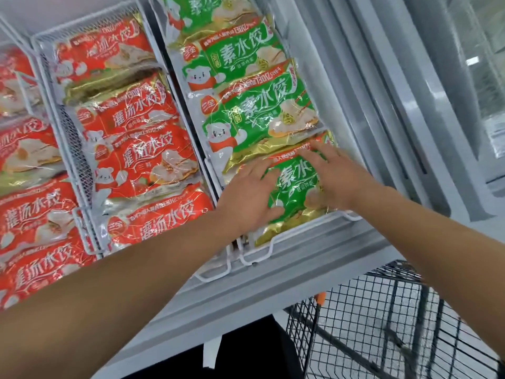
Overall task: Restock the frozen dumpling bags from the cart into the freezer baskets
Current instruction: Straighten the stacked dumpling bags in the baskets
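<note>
We count four green dumpling bags in the rightmost freezer basket [276, 243], overlapping one another like shingles, the farthest cut off by the top edge. The nearest green bag [293, 192] lies at the front of that basket, just behind its white wire rim, and both our hands are on it. Our left hand [250, 192] lies flat on the bag's left part with fingers straight and slightly spread, pointing away from us. Our right hand [334, 173] rests on the bag's right part, fingers straight and spread, fingertips reaching its upper edge where the next green bag [254, 116] overlaps it. Neither hand curls around the bag; both press on its top face. In the middle basket [68, 149] we count four red dumpling bags [144, 162], stacked the same overlapping way. A further basket at the far left holds at least four more red bags [30, 212], partly cut off by the frame. Below the freezer's grey front ledge [273, 285], at lower right, stands one black wire cart [382, 324]; what we see of it holds no bags.
</note>
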### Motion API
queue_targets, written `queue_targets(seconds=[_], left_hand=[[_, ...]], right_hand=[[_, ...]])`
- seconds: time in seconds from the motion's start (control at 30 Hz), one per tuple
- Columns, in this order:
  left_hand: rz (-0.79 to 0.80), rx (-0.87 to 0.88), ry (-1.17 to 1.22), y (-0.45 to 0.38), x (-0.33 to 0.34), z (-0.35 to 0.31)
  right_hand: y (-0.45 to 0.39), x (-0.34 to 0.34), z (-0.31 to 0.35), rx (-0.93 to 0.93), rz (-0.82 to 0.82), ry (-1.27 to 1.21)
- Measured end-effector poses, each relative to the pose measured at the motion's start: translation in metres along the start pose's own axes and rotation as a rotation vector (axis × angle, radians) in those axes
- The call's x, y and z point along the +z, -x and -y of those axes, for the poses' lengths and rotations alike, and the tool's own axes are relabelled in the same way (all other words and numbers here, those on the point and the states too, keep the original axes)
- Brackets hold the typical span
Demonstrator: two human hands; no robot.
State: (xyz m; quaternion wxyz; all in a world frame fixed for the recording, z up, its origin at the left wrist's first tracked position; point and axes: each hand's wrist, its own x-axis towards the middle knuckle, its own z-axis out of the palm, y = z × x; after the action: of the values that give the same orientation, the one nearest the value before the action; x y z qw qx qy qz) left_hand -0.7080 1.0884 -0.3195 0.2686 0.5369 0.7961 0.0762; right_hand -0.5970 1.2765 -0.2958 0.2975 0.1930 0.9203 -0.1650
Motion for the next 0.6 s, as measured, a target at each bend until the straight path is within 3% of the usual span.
queue_targets(seconds=[0.1, 0.2, 0.27, 0.4, 0.6], left_hand=[[-0.231, -0.053, 0.046, -0.008, -0.028, 0.015], [-0.225, -0.204, 0.016, -0.029, -0.057, 0.045], [-0.123, -0.277, -0.064, -0.046, -0.069, 0.070], [0.071, -0.266, -0.118, -0.068, -0.064, 0.100], [0.146, -0.207, -0.126, -0.080, -0.050, 0.104]], right_hand=[[-0.015, -0.026, 0.010, -0.032, -0.175, -0.063], [-0.053, -0.055, 0.020, -0.097, -0.263, -0.130], [-0.086, -0.073, 0.026, -0.133, -0.211, -0.082], [-0.131, -0.083, 0.032, -0.137, -0.031, 0.069], [-0.138, -0.074, 0.011, -0.119, 0.113, 0.104]])
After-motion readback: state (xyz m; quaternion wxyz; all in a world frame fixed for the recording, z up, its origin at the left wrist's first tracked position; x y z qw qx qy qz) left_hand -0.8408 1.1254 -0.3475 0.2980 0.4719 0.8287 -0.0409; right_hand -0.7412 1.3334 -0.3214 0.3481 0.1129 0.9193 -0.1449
